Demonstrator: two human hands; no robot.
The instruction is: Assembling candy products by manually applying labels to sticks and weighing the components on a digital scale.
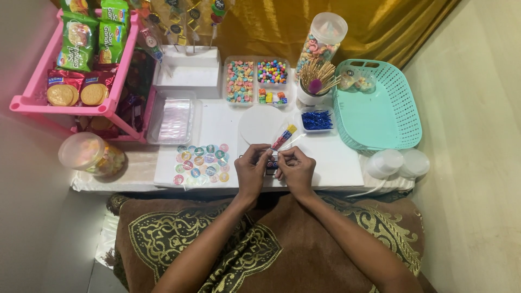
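Hands meet at the near edge of the white table: left hand and right hand both pinch a narrow clear candy packet (colourful inside), angled far-right. Round stickers lie just left; a teal basket sits far right.

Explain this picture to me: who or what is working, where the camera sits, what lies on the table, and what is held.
No machine here: a person works with two bare hands. The one camera sits on their head, looking down. The left hand and right hand meet over a white table, pinching a narrow clear bag of coloured sweets. On the table lie round stickers, a tray of candies, a cup of sticks, a teal basket, blue ties and a white disc. A pink rack of biscuit packs stands to the left.
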